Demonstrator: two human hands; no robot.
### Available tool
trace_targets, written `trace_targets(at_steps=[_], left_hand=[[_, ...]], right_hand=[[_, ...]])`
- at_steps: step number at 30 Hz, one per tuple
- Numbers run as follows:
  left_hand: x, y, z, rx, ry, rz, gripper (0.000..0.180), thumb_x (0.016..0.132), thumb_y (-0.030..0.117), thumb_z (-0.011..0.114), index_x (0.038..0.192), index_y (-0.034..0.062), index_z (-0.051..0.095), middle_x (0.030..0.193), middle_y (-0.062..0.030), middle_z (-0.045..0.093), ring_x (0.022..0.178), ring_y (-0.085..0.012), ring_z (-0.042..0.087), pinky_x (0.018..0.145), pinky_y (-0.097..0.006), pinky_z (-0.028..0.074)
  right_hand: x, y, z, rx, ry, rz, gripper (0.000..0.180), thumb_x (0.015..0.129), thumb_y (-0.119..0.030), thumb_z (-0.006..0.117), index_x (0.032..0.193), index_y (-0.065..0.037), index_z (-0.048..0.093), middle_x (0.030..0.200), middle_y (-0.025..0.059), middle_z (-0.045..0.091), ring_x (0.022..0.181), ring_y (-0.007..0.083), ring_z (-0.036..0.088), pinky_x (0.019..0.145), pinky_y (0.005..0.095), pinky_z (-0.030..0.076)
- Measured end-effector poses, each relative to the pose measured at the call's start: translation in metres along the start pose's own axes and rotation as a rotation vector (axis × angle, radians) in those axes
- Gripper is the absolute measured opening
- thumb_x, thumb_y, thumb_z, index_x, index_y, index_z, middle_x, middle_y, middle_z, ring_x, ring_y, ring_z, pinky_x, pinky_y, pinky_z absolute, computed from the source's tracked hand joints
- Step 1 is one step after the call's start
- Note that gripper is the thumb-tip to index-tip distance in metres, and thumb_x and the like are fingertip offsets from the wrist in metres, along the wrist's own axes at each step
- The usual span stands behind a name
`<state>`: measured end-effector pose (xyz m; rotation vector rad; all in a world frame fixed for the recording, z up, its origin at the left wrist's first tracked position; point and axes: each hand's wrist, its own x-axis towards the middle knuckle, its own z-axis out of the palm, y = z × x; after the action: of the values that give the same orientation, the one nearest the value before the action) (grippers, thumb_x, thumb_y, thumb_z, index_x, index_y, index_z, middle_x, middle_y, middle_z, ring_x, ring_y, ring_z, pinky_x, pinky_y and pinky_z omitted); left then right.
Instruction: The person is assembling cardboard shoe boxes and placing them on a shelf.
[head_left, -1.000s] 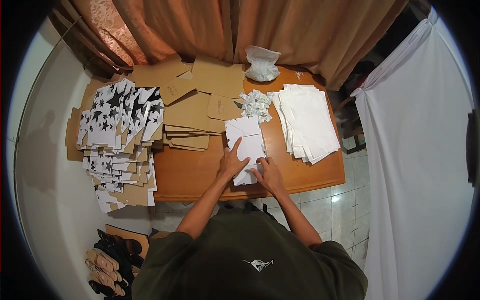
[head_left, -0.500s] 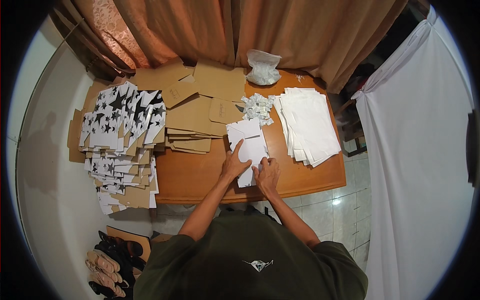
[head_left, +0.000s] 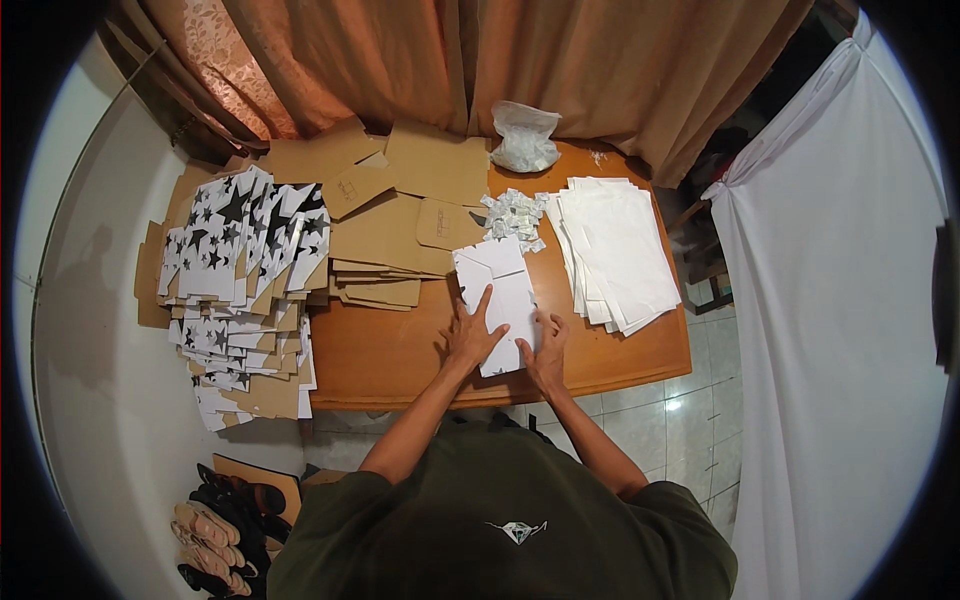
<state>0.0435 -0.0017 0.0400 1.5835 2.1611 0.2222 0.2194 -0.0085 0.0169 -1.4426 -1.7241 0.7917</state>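
A flat white folded paper packet [head_left: 505, 285] lies aslant near the front edge of the wooden table, with black star shapes peeking out along its sides. My left hand [head_left: 472, 333] rests on its left side, fingers spread, index finger and thumb reaching over the white face. At the lower right side is my right hand [head_left: 546, 352], its fingers apart and slightly bent, the thumb by the packet's edge. Just beyond the packet's top sits a heap of small silvery-white sachets [head_left: 515, 215].
Star-printed paper-covered cardboard pieces [head_left: 215, 250] pile up at the left. Brown cardboard sheets [head_left: 385, 230] are stacked beside them. A stack of white paper sheets [head_left: 620, 250] lies on the right, and a clear plastic bag [head_left: 526, 138] of small contents stands at the back. Shoes [head_left: 215, 535] sit lower left.
My right hand has loosened from the packet's lower face and shifted to its right edge, fingers spreading. The flap that stood up there now lies flat. My left hand has moved slightly, fingers wider.
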Motion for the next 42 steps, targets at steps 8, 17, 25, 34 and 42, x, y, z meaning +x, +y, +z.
trace_targets(at_steps=[8, 17, 25, 34, 42], left_hand=[[0.003, -0.006, 0.009, -0.420, 0.020, 0.065, 0.111, 0.081, 0.033, 0.083, 0.163, 0.0329, 0.008, 0.131, -0.0296, 0.042, 0.115, -0.0534, 0.056, 0.095, -0.057, 0.051], [0.012, 0.021, -0.028, -1.212, 0.077, 0.015, 0.142, 0.068, 0.059, 0.089, 0.158, -0.0006, -0.004, 0.157, -0.0312, 0.020, 0.146, -0.0403, 0.026, 0.120, -0.047, 0.027], [0.020, 0.028, -0.034, -1.847, 0.312, 0.166, 0.090, 0.086, 0.023, 0.081, 0.152, 0.0023, 0.024, 0.141, -0.0100, 0.048, 0.127, -0.0213, 0.050, 0.108, -0.038, 0.042], [0.005, 0.022, -0.021, -1.930, 0.042, 0.106, 0.058, 0.090, 0.020, 0.077, 0.139, 0.0035, 0.050, 0.127, -0.0083, 0.062, 0.116, -0.0205, 0.061, 0.099, -0.037, 0.052], [-0.025, -0.013, -0.023, -1.822, 0.262, -0.045, 0.114, 0.086, 0.029, 0.083, 0.161, 0.0382, -0.003, 0.162, -0.0107, 0.015, 0.146, -0.0366, 0.028, 0.104, -0.057, 0.046]], right_hand=[[0.012, 0.009, -0.001, -0.053, -0.122, 0.075, 0.073, 0.078, -0.028, 0.086, 0.137, 0.001, 0.052, 0.126, 0.0219, 0.055, 0.120, 0.0419, 0.049, 0.099, 0.0463, 0.044], [0.024, -0.077, -0.033, -0.322, 0.184, -0.336, 0.069, 0.079, -0.027, 0.083, 0.141, -0.011, 0.058, 0.132, 0.0150, 0.055, 0.112, 0.0335, 0.050, 0.094, 0.0493, 0.036], [0.028, -0.117, -0.064, -0.341, 0.174, -0.672, 0.083, 0.078, -0.038, 0.084, 0.147, -0.006, 0.050, 0.143, 0.0229, 0.047, 0.133, 0.0393, 0.043, 0.109, 0.0496, 0.032], [0.058, -0.045, -0.055, 0.768, -0.151, 0.157, 0.087, 0.083, -0.034, 0.086, 0.146, 0.001, 0.037, 0.134, 0.0140, 0.055, 0.120, 0.0228, 0.055, 0.101, 0.0352, 0.048], [0.059, 0.023, -0.068, 0.673, -0.220, 0.054, 0.087, 0.082, -0.026, 0.086, 0.148, 0.002, 0.036, 0.133, 0.0170, 0.056, 0.123, 0.0245, 0.055, 0.106, 0.0374, 0.045]])
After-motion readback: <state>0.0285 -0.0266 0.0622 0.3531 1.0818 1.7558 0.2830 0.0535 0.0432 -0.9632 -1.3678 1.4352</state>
